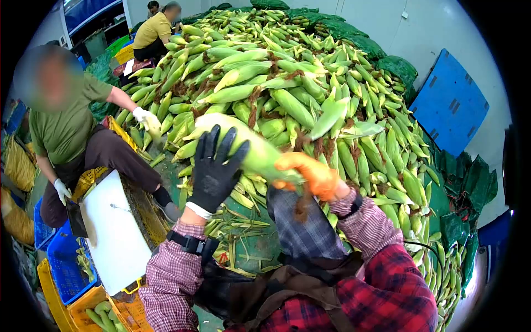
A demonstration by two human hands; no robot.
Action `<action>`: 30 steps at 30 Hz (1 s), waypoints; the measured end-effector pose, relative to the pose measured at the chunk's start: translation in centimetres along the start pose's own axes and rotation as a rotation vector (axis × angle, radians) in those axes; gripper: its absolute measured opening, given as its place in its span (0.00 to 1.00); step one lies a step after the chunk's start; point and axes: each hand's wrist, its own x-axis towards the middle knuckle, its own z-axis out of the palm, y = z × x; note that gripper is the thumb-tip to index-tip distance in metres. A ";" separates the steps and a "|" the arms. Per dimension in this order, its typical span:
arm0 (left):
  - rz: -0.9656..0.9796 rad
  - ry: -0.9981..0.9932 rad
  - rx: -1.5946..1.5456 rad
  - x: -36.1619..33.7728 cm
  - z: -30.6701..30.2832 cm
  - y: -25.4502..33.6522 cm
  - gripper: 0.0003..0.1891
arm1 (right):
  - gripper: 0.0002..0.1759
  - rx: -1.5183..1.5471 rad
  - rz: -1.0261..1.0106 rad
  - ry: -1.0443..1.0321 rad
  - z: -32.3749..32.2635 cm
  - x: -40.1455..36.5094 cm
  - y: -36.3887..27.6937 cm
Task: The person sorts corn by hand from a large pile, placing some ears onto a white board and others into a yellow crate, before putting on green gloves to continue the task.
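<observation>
In the head view, my right hand [314,172] grips the corn ear [259,155] by its lower end; left of that grip, my left hand [214,169] spreads over it, fingers unclosed. I'd expect light, firm, slightly slick handling; mid-length holds best.

Worn on the head, it looks forward-down over close forearms [176,271] toward the corn pile [294,108]
</observation>
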 end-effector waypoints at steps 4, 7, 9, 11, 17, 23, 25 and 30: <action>-0.129 -0.026 0.082 -1.4 -3.2 -3.5 0.42 | 0.25 0.114 -0.118 0.035 1.3 3.2 0.2; -0.241 -0.093 0.173 -4.8 -4.1 -7.7 0.43 | 0.29 -0.584 -0.231 0.828 -7.5 2.9 6.1; -0.403 -0.197 0.158 -6.8 -6.1 -9.7 0.38 | 0.33 -0.769 -0.102 1.279 -14.7 0.4 11.3; -0.423 -0.124 0.214 -9.8 -6.9 -12.3 0.37 | 0.33 -0.464 0.075 1.390 -22.9 -1.2 17.8; -0.711 -0.265 0.585 -19.9 -9.8 -17.4 0.33 | 0.27 0.503 -0.116 1.393 -28.2 -1.1 26.0; -1.010 -0.480 0.816 -23.5 -9.5 -18.2 0.45 | 0.23 0.610 -0.248 1.440 -21.2 -3.1 23.7; -0.826 -0.317 0.711 -20.9 -8.3 -17.3 0.45 | 0.22 0.547 -0.321 1.346 -17.1 -4.0 22.0; -0.348 -0.125 0.272 -11.4 -2.7 -12.3 0.38 | 0.17 0.442 -0.281 1.227 -8.9 -2.5 18.0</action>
